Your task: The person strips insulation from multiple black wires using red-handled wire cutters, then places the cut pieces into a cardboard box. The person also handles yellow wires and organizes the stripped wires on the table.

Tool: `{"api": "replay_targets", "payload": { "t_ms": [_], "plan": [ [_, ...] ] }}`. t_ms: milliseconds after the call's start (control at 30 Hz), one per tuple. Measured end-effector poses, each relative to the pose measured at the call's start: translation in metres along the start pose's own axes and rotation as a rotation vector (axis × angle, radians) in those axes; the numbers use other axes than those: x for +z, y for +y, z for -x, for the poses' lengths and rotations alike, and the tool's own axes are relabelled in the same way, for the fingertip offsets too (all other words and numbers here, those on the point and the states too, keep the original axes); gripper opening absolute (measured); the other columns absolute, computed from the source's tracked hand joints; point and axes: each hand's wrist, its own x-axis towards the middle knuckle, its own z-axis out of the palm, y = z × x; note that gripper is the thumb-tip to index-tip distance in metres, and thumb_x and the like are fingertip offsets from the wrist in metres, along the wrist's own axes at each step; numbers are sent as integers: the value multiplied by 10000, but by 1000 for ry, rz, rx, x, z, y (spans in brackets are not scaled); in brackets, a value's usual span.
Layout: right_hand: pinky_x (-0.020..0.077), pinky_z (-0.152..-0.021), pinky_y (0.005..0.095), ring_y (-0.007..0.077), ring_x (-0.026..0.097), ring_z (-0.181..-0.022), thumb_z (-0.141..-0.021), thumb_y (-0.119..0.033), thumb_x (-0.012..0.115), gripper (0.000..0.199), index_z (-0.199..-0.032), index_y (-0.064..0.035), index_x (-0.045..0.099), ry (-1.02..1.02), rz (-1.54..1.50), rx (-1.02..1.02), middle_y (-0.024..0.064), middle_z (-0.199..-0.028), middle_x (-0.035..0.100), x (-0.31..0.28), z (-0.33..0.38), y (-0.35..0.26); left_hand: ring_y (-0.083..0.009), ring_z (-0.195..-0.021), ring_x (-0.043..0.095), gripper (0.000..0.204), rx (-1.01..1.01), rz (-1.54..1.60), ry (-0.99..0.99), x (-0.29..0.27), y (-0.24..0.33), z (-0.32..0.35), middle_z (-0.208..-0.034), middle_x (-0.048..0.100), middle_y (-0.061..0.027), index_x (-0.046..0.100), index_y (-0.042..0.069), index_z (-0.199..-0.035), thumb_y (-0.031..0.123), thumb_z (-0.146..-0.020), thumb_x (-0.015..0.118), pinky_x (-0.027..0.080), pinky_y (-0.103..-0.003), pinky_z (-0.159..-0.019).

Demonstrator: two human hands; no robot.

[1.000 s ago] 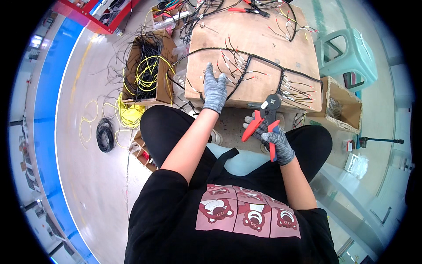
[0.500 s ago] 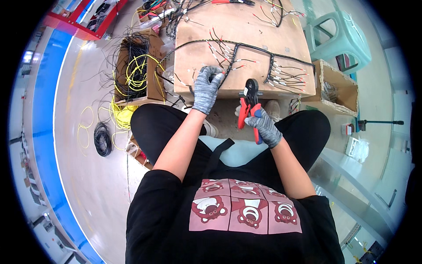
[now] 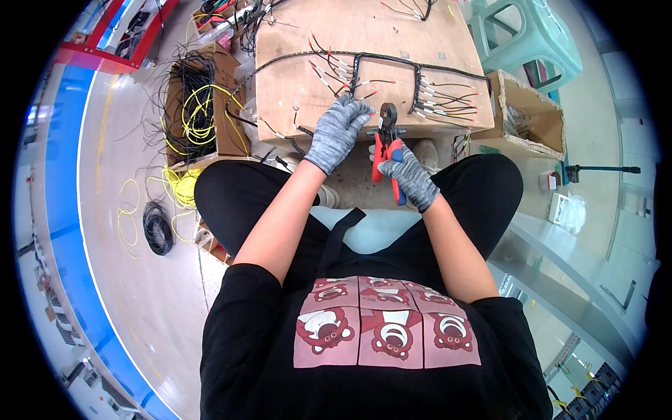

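Note:
A black wire harness [image 3: 383,59] with several branches lies across the wooden worktop [image 3: 392,35]. Many of its short wire ends carry white labels and red tips. My left hand [image 3: 339,134], in a grey knit glove, is closed at the worktop's near edge. Its thumb and fingers pinch a wire with a red tip, just beside the harness's left branch. My right hand [image 3: 411,179], also gloved, grips crimping pliers [image 3: 388,148] with red and blue handles. Their dark head points up, close to the left fingertips and the pinched wire. Whether the jaws touch the wire, I cannot tell.
A cardboard box [image 3: 227,115] of black and yellow wires stands to the left, with coils [image 3: 159,227] on the floor. At the right are another open box [image 3: 532,133] and a pale green stool [image 3: 525,42]. Red-handled tools lie at the far left.
The pliers' head has come up closer to my left hand. My left hand has turned, with its fingertips toward the pliers. The whole view has shifted slightly.

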Motion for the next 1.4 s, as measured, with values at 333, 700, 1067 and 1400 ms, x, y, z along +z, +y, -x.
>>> {"api": "replay_targets", "payload": {
  "t_ms": [333, 700, 1067, 1400],
  "plan": [
    [462, -824, 309, 191, 546, -922, -698, -30, 619, 518, -1184, -10, 441, 12, 190, -37, 91, -1027, 561, -6, -7, 5, -296, -983, 552, 161, 80, -150, 14, 3, 5, -4, -952, 626, -118, 641, 52, -927, 156, -811, 600, 447, -385, -855],
    [457, -770, 293, 151, 532, -855, -740, -71, 613, 457, -1163, -36, 443, 93, 449, 117, 53, -965, 545, 3, -7, -13, -311, -1008, 550, 198, 17, -224, -23, 0, 12, -7, -952, 625, -134, 632, 51, -948, 190, -808, 609, 442, -403, -859],
    [479, -717, 290, 145, 548, -789, -733, -41, 606, 447, -1137, -25, 414, 80, 660, 127, 58, -899, 551, -5, -18, -8, -316, -842, 564, 149, 1, -208, -18, 3, 13, -12, -858, 590, -144, 613, 44, -866, 175, -796, 606, 460, -396, -744],
    [482, -680, 340, 240, 576, -724, -717, -97, 584, 435, -1103, 5, 412, 66, 771, 162, 116, -785, 563, 1, -22, -15, -310, -817, 564, 136, 16, -291, -68, 5, 9, -15, -841, 577, -138, 601, 41, -845, 162, -783, 604, 462, -390, -718]
  ]
}}
